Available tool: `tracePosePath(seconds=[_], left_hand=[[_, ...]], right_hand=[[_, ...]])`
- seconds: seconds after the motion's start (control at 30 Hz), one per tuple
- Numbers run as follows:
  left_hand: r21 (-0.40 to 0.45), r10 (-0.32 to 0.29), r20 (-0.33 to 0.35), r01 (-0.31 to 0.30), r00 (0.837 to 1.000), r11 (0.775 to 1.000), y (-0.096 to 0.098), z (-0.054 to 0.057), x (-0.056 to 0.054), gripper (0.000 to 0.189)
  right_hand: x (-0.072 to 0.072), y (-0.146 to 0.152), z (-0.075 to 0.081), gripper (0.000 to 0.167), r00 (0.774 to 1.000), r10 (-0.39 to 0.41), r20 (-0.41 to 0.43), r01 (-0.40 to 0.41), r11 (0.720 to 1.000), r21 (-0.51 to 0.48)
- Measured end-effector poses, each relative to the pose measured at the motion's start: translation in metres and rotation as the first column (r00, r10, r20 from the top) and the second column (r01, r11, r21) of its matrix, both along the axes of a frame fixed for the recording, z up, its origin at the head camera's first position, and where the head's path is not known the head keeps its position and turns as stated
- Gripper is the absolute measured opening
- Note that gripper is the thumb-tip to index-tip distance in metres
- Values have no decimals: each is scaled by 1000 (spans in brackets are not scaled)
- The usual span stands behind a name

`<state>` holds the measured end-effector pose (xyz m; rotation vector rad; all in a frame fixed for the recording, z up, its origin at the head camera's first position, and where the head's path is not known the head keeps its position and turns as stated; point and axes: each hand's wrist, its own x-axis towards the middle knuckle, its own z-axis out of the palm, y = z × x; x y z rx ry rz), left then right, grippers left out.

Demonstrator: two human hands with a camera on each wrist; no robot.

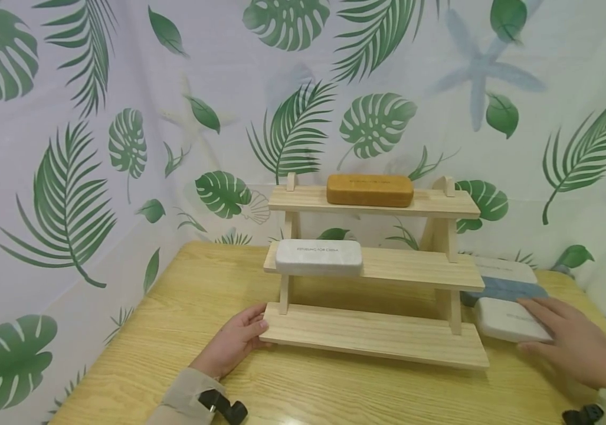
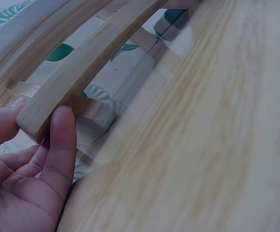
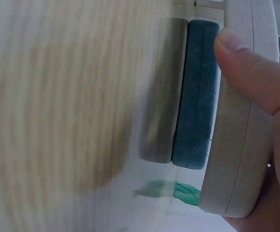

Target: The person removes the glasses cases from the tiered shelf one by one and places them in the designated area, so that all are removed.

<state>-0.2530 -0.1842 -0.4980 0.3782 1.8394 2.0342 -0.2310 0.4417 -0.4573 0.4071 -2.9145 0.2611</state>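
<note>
White case (image 1: 510, 321), the rounded rectangular one with a matte, slightly grainy shell, sits on the table just right of the rack's bottom step, and the right hand (image 1: 573, 342) is on it. From the right wrist view the thumb (image 3: 248, 72) curls over the case's (image 3: 236, 140) long edge with the palm behind it, so that's a real hold around the case, not just a touch. You can see a thin seam line running along its side there.

Right behind it lie a blue case (image 1: 510, 289) with a fuzzy, felt-like look and another pale one (image 1: 504, 268) further back, all three side by side and touching or nearly so.

The left hand (image 1: 236, 342) is on the left end of the wooden rack (image 1: 377, 336), a three-step stair-shaped shelf of pale, unfinished-looking planks. In the left wrist view the thumb (image 2: 0, 125) and a finger (image 2: 60, 145) pinch the end of the bottom plank (image 2: 77, 77), so it's gripping the board.

On the middle step, left side, there's a light grey case (image 1: 318, 257) with small printed lettering. On the top step, an orange-brown case (image 1: 369, 190) with a suede-ish texture.

Everything's on a light wood-grain table (image 1: 175, 330) with a glossy sheen, backed by a white cloth (image 1: 69, 147) printed with green palm leaves.
</note>
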Motion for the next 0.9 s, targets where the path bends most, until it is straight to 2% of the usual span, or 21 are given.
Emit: tracePosePath(seconds=[0.23,0.43,0.6,0.9], left_hand=[[0,3,-3,-3,1000,1000,0,1,0,66],[14,-9,-1,9,1000,1000,0,0,0,66],[12,-10,3,10,1000,1000,1,0,0,65],[14,0,14,0,1000,1000,0,0,0,65]], right_hand=[[-12,-5,3,98,992,-38,118,36,999,24],[-19,-4,2,100,984,-59,165,54,998,32],[-22,-1,-2,101,980,-79,182,73,997,41],[-25,2,-6,98,982,-63,179,55,997,48]])
